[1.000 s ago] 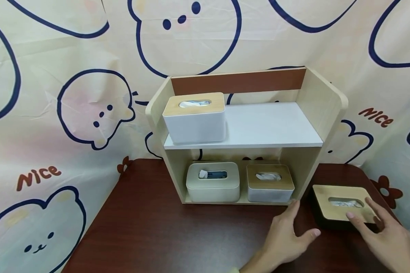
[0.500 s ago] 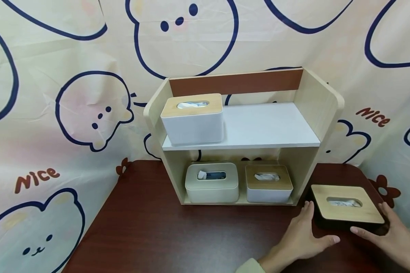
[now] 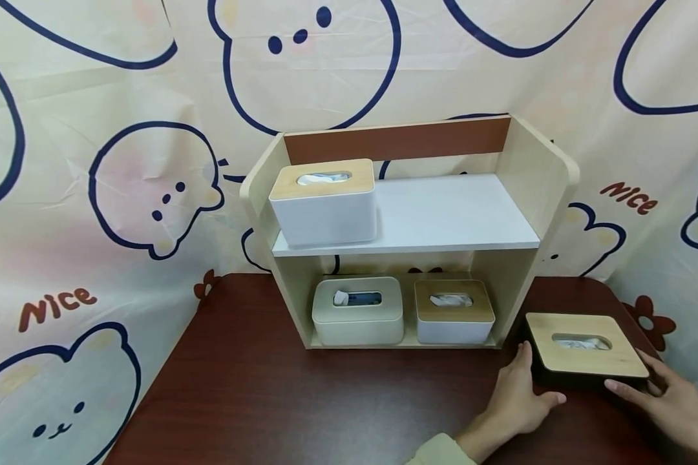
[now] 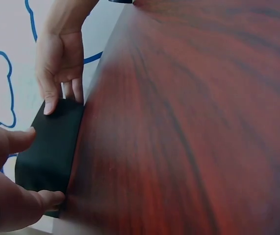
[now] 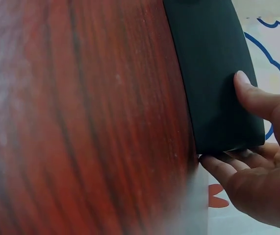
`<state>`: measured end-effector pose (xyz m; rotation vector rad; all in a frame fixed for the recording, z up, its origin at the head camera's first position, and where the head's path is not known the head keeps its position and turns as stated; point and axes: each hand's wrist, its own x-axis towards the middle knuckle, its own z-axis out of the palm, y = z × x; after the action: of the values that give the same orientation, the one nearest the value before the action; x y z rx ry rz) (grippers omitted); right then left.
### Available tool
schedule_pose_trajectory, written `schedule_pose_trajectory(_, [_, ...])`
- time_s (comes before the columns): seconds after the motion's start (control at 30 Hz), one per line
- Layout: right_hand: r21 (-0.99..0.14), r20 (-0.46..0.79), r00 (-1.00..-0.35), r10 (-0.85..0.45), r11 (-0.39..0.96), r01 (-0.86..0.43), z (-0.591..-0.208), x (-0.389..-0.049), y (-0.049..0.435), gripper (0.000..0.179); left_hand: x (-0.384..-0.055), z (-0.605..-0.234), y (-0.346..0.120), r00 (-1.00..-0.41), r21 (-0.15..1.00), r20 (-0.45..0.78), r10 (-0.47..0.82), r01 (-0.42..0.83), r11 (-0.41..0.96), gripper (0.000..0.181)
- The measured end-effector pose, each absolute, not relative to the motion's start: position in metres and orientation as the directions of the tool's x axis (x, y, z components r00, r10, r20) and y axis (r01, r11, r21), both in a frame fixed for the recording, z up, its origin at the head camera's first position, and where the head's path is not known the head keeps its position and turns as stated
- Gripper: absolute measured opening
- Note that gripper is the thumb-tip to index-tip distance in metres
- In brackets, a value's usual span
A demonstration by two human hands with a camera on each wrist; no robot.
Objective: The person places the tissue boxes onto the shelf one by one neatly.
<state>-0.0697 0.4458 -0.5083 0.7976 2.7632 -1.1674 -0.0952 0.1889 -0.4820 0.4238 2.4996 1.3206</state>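
Observation:
A black tissue box [image 3: 593, 363] with a pale wooden lid lies on the dark red-brown table, right of the shelf. At its left end is my left hand [image 3: 518, 403], fingers extended along the side; the thumb sticks out in front of the box. My right hand [image 3: 671, 403] holds the right end, its thumb on the black front face [image 5: 218, 93] and its fingers bent around the side. Both hands also appear around the black box [image 4: 56, 142] in the left wrist view. White tissue shows in the lid's slot.
A two-tier shelf [image 3: 508, 284] stands at the back of the table [image 3: 302, 407]. On its upper board [image 3: 448, 210] sits a white tissue box [image 3: 326, 216] with a wooden lid. Below are a pale green tissue box [image 3: 357, 323] and a smaller wood-lidded box [image 3: 454, 329].
My left hand has moved right to the black box's left end. The right hand has shifted from over the lid to the box's right end. The view has drifted slightly.

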Motion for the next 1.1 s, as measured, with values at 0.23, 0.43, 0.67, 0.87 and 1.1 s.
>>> schedule_pose_trajectory(0.23, [-0.713,-0.196,-0.867,0.458,0.541,0.446,-0.514,-0.068,0.448,0.099,-0.097,-0.487,0.195,-0.927,0.849,-0.050,0.372,0.157,0.504,0.085])
schedule_pose_trajectory(0.43, [-0.701,-0.138,-0.879,0.456,0.582,0.411,-0.512,-0.060,0.444,0.088,-0.096,-0.490,0.194,-0.936,0.844,0.053,0.348,0.228,0.485,0.077])
schedule_pose_trajectory(0.67, [-0.702,-0.016,-0.881,0.473,0.622,0.347,-0.510,-0.050,0.436,0.081,-0.093,-0.487,0.192,-0.936,0.824,0.115,0.334,0.277,0.494,0.073])
schedule_pose_trajectory(0.87, [-0.719,0.035,-0.874,0.484,0.620,0.314,-0.515,-0.046,0.434,0.077,-0.090,-0.487,0.191,-0.947,0.865,0.090,0.308,0.228,0.448,0.070])
schedule_pose_trajectory(1.1, [-0.746,0.017,-0.860,0.510,0.579,0.329,-0.510,-0.038,0.426,0.075,-0.086,-0.485,0.186,-0.945,0.885,0.149,0.290,0.258,0.387,0.063])
